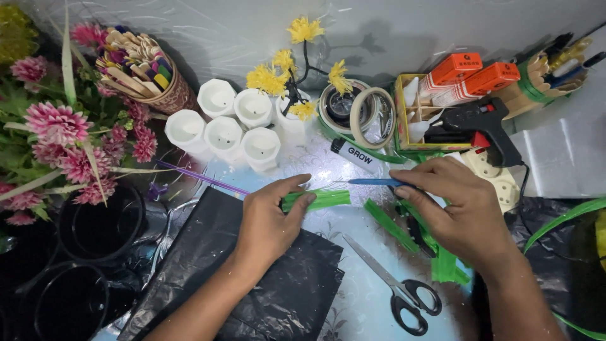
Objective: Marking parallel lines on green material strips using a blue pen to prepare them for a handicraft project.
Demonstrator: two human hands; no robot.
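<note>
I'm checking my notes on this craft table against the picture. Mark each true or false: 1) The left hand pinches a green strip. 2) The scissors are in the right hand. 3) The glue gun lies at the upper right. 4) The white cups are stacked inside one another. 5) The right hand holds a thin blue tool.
1) True: the left hand pinches the green strip between thumb and fingers.
2) False: the scissors lie on the table, touched by neither hand.
3) True: the black glue gun lies at the upper right.
4) False: the white cups stand side by side, openings up.
5) True: the right hand holds the thin blue tool, pointed toward the strip.
</note>
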